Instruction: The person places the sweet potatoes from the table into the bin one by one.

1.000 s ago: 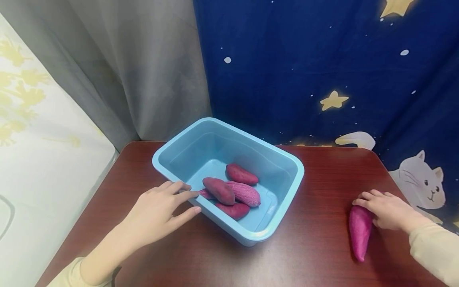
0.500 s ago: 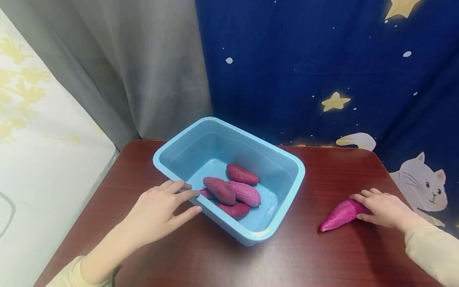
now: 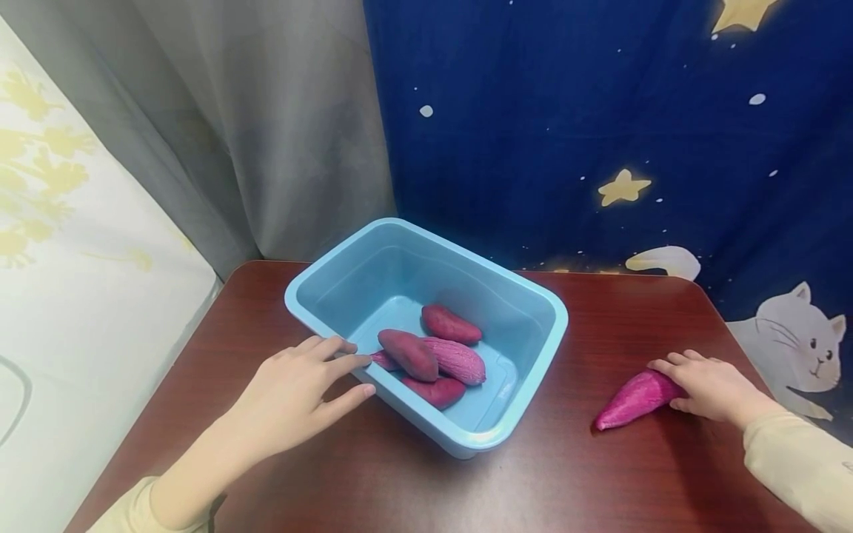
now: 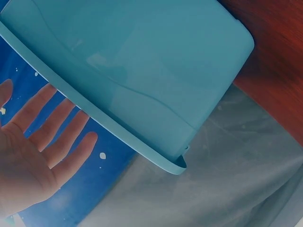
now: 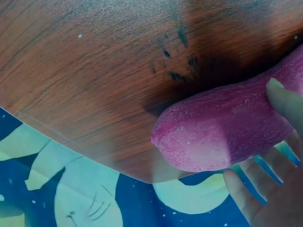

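Note:
My left hand (image 3: 293, 392) rests its fingertips on the near left rim of a blue plastic basin (image 3: 360, 270). Its fingers are extended, and in the left wrist view they touch the underside of the rim. Inside the basin lie several purple-red sweet potatoes (image 3: 408, 354), some overlapping. To the right on the table, my right hand (image 3: 716, 386) holds a bright purple sweet potato (image 3: 636, 400) by its thick end. Thumb and fingers lie on opposite sides of that sweet potato (image 5: 213, 127) in the right wrist view. Its narrow tip points left, towards the basin.
A reddish-brown wooden table (image 3: 553, 481) bears everything. Behind it hang a grey curtain (image 3: 300, 133) and a dark blue curtain (image 3: 520, 148) with stars and a cat. A white patterned sheet (image 3: 100, 318) stands along the left side.
The sweet potato in my right hand has turned from pointing towards me to pointing left, and the right hand shifted slightly left. My left hand and the basin have stayed in place.

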`<state>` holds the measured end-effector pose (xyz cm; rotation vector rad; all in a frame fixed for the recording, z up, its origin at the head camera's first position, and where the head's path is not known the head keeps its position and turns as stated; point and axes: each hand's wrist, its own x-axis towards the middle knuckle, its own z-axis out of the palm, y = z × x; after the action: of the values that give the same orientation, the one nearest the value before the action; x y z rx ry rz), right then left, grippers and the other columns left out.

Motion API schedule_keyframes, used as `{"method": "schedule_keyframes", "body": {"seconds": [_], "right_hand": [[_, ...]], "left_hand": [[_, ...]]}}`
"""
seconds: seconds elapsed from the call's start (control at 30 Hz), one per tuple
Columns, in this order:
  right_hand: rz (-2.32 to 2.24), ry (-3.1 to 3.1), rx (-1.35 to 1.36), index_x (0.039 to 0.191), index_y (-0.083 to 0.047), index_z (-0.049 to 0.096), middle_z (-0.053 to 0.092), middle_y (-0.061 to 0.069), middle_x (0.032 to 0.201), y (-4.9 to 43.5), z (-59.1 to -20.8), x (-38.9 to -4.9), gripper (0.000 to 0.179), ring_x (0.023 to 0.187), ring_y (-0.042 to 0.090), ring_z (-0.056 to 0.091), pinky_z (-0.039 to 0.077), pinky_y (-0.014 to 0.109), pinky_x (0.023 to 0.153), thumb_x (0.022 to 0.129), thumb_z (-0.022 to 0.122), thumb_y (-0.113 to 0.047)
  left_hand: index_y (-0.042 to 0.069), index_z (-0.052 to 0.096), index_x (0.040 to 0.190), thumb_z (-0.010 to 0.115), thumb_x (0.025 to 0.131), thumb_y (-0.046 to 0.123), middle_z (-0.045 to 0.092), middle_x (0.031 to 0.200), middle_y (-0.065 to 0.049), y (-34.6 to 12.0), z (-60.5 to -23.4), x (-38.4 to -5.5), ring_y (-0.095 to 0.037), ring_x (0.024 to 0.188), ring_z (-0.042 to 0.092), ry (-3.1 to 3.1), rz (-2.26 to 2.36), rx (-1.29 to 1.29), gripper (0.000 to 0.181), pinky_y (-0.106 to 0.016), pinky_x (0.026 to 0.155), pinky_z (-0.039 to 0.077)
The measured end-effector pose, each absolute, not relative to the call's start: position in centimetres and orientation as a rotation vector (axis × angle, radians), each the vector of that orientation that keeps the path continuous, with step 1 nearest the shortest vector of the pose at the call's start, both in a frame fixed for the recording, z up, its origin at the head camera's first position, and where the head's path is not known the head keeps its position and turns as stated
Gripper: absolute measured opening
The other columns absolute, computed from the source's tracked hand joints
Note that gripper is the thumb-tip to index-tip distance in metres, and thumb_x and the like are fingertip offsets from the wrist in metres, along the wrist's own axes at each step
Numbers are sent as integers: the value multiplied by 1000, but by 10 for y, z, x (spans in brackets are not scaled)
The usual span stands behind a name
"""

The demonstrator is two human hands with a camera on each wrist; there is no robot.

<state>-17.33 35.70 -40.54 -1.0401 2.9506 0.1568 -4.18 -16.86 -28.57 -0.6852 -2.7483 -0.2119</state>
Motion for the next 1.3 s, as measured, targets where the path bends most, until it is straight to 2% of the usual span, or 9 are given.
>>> {"method": "schedule_keyframes", "body": {"seconds": [0.8, 1.07, 1.3], "right_hand": [[125, 2982, -1170, 103, -5, 59, 54, 10, 89, 365, -392, -175, 55, 80, 29, 49, 44, 46, 55, 57, 79, -27], [136, 2994, -1193, 103, -6, 59, 54, 9, 88, 360, -376, -176, 56, 81, 30, 49, 45, 46, 57, 56, 80, -27], [114, 3064, -1273, 101, -10, 58, 53, 4, 86, 357, -355, -174, 57, 79, 26, 49, 44, 43, 50, 52, 80, -27]], "left_hand": [[19, 67, 102, 59, 79, 46, 57, 93, 4, -168, -284, -42, -12, 80, 53, -2764, -222, -675, 37, -30, 61, 46], [18, 67, 101, 59, 80, 45, 57, 93, 4, -169, -284, -42, -12, 80, 54, -2751, -232, -681, 35, -30, 60, 46], [19, 67, 102, 60, 79, 44, 57, 93, 3, -170, -284, -43, -12, 79, 54, -2752, -229, -684, 35, -29, 60, 46]]}}
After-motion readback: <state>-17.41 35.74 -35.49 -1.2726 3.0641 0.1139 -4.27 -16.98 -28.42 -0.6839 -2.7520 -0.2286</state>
